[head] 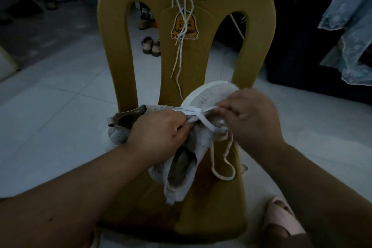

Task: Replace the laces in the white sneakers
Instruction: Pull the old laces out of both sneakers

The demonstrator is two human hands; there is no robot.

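Observation:
A white sneaker (209,94) lies on the seat of a yellow plastic chair (201,217), toe pointing away from me. My left hand (159,131) grips the sneaker's upper at the eyelet row. My right hand (247,115) pinches a white lace (211,126) at the eyelets; the lace's loose part loops down over the seat to the right. A second sneaker (124,123) lies behind my left hand, mostly hidden. Other white laces (181,26) hang down the chair's backrest.
The chair's tall backrest (259,26) with cut-outs stands straight ahead. Sandals (151,46) sit on the tiled floor beyond it. My foot in a pink slipper (281,221) is at the lower right. Pale clothing (350,26) hangs at the right edge.

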